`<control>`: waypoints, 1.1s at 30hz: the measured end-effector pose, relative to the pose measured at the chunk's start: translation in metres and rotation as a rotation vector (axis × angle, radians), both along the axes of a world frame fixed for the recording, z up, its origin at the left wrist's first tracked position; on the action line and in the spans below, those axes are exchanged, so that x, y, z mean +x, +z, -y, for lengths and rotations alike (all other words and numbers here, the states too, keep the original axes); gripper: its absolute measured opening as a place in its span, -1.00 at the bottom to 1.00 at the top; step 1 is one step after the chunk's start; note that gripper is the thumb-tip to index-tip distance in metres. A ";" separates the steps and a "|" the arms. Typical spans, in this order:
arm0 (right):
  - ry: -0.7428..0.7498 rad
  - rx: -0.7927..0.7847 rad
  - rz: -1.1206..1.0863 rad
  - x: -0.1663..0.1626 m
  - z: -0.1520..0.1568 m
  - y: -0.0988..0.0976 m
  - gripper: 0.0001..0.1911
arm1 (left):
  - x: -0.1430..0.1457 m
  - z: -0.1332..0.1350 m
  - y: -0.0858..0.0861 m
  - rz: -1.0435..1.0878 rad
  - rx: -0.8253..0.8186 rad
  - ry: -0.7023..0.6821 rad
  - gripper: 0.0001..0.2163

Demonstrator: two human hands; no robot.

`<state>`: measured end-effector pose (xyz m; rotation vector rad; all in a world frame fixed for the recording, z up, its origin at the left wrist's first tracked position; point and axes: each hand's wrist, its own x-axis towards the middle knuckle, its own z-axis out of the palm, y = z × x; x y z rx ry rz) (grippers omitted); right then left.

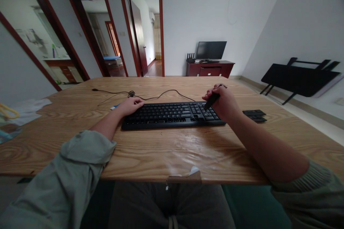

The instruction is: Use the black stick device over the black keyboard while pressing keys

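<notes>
A black keyboard (158, 112) lies flat on the wooden table, its long side toward me. My left hand (131, 106) grips its far left corner, fingers together against the edge. Above the number pad, my right hand (221, 100) is closed around a slim black-handled tool (211, 101). That tool slants down to the left, and its thin tip is among the number-pad keys; whether it touches them I cannot tell. Its exact kind is mostly hidden by my fingers. Along the keyboard's near row, some key spots look bare.
Small dark flat pieces (254, 115) lie right of the keyboard. Its black cable (161, 94) runs behind it with a tangled bundle. White plastic bags (32, 109) sit at the far left. A torn patch (185, 178) marks the wooden table's (139, 157) front edge.
</notes>
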<state>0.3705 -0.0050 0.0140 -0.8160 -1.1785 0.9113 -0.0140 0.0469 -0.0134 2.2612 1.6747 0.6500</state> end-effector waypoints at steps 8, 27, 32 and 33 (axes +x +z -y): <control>-0.055 0.019 0.364 -0.018 0.008 -0.013 -0.56 | 0.004 -0.001 -0.002 0.002 0.013 -0.007 -0.59; 0.122 -0.084 0.135 -0.037 0.020 -0.010 -0.47 | 0.131 0.063 0.004 0.258 0.169 -0.448 -0.36; 0.119 -0.124 0.043 -0.034 0.016 -0.011 -0.44 | 0.150 0.064 -0.005 0.498 0.183 -0.401 -0.51; 0.120 -0.132 0.029 -0.034 0.016 -0.011 -0.44 | 0.150 0.064 -0.006 0.539 0.170 -0.398 -0.53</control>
